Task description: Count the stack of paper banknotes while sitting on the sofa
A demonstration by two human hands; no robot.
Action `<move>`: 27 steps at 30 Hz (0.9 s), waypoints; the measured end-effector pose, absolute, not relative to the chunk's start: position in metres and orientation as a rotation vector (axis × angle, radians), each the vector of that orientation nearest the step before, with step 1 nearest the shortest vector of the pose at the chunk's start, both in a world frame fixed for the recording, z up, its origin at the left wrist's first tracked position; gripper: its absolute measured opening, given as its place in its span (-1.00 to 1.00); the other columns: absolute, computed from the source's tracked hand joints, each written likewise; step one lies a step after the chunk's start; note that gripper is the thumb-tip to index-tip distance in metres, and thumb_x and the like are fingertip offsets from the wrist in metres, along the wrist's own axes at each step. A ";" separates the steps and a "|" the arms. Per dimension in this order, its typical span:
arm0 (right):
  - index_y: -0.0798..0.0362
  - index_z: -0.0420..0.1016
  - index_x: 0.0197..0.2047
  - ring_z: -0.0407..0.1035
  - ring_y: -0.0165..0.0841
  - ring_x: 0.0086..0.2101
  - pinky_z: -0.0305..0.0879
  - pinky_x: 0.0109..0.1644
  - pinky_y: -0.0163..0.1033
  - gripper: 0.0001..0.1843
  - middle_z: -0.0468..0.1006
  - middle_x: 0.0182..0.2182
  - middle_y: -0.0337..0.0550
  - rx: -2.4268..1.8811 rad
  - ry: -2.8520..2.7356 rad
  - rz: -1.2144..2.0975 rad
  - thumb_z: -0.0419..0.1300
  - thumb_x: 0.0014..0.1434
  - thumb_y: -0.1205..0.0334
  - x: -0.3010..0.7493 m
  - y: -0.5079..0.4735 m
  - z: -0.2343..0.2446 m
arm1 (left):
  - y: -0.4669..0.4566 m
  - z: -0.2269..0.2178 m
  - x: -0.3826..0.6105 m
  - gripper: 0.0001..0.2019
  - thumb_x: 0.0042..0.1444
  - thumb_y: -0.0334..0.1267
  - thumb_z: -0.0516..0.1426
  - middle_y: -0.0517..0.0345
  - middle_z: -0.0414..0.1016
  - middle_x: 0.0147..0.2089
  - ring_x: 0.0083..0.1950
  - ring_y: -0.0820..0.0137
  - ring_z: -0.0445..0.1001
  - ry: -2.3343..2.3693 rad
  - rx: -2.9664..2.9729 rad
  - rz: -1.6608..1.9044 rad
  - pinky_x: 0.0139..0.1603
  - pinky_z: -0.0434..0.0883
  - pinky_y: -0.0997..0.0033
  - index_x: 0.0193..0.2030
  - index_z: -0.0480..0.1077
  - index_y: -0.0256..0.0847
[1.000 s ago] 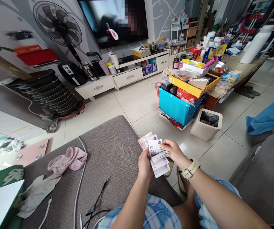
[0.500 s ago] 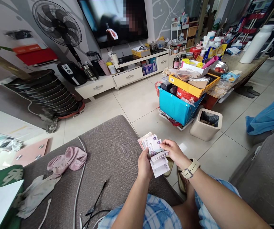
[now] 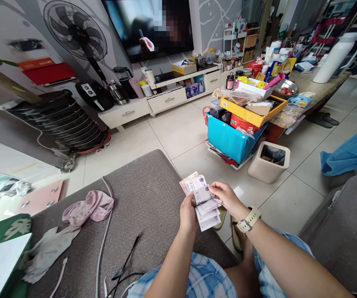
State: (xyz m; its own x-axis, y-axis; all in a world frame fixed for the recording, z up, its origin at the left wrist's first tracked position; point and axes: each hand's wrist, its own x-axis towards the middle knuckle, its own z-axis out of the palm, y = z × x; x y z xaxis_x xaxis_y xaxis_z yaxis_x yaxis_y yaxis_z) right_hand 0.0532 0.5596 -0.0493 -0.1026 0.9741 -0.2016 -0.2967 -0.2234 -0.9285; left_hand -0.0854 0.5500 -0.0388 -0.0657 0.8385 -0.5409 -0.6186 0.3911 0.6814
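A fanned stack of banknotes (image 3: 208, 205) is held over the sofa's front edge, most of them pale with purple print and a pinkish one at the far left. My left hand (image 3: 188, 214) is closed round the stack's left side, thumb on top. At the right, my right hand (image 3: 227, 198) pinches the upper edge of a banknote between thumb and fingertips. Several notes are folded down toward me, their lower ends spread out below the hands. The fingers under the stack are hidden. A beige watch (image 3: 248, 219) is on my right wrist.
The grey sofa seat (image 3: 141, 194) holds a pink cloth (image 3: 88, 206), a white cable (image 3: 106, 223) and black cables. Beyond my hands stand a beige bin (image 3: 264, 176) and a blue storage box (image 3: 225, 138). Sandals (image 3: 237, 236) lie on the floor below.
The banknote under my right fingers has bent down toward me, adding to the folded notes. Both hands have stayed almost in place.
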 end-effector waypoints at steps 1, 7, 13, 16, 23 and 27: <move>0.04 0.44 -0.42 0.19 -0.41 -0.51 0.04 -0.43 -0.27 -0.58 0.35 -0.52 -0.30 -1.089 -0.914 1.551 0.39 0.02 -0.15 0.053 0.560 -0.050 | 0.550 -0.040 -0.085 -0.76 0.08 -0.26 0.22 -0.06 0.66 -0.28 -0.16 0.12 0.66 1.102 0.246 1.217 -0.16 0.56 0.23 -0.14 0.53 -0.33; 0.03 0.42 -0.46 0.19 -0.43 -0.52 0.05 -0.43 -0.27 -0.57 0.34 -0.54 -0.31 -1.096 -0.917 1.531 0.39 0.02 -0.15 0.054 0.561 -0.050 | 0.551 -0.041 -0.086 -0.80 0.11 -0.27 0.20 -0.03 0.66 -0.28 -0.19 0.14 0.67 1.107 0.229 1.213 -0.14 0.57 0.21 -0.15 0.50 -0.30; 0.03 0.47 -0.42 0.26 -0.37 -0.52 0.10 -0.37 -0.23 -0.57 0.41 -0.62 -0.27 -1.094 -0.978 1.509 0.30 0.11 -0.20 0.054 0.561 -0.049 | 0.550 -0.038 -0.086 -0.78 0.12 -0.24 0.21 -0.13 0.66 -0.24 -0.14 0.06 0.67 1.072 0.218 1.198 -0.10 0.57 0.13 -0.13 0.49 -0.32; 0.03 0.44 -0.47 0.26 -0.38 -0.52 0.11 -0.35 -0.23 -0.59 0.42 -0.62 -0.27 -1.110 -0.998 1.495 0.34 0.08 -0.15 0.053 0.561 -0.048 | 0.550 -0.035 -0.084 -0.77 0.10 -0.25 0.22 -0.15 0.66 -0.24 -0.15 0.04 0.67 1.077 0.216 1.208 -0.10 0.57 0.10 -0.14 0.50 -0.34; 0.03 0.41 -0.43 0.21 -0.41 -0.51 0.08 -0.38 -0.26 -0.59 0.36 -0.58 -0.35 -1.173 -0.968 1.477 0.46 -0.08 -0.05 0.054 0.561 -0.049 | 0.549 -0.032 -0.084 -0.80 0.09 -0.31 0.22 -0.05 0.66 -0.28 -0.25 0.17 0.66 1.121 0.252 1.234 -0.16 0.57 0.20 -0.13 0.52 -0.31; 0.02 0.37 -0.39 0.20 -0.41 -0.51 0.07 -0.39 -0.27 -0.59 0.34 -0.55 -0.37 -1.169 -0.963 1.453 0.46 -0.08 -0.03 0.055 0.562 -0.055 | 0.550 -0.040 -0.086 -0.74 0.01 -0.30 0.29 -0.02 0.67 -0.24 -0.19 0.18 0.65 1.102 0.272 1.244 -0.09 0.55 0.20 -0.12 0.52 -0.28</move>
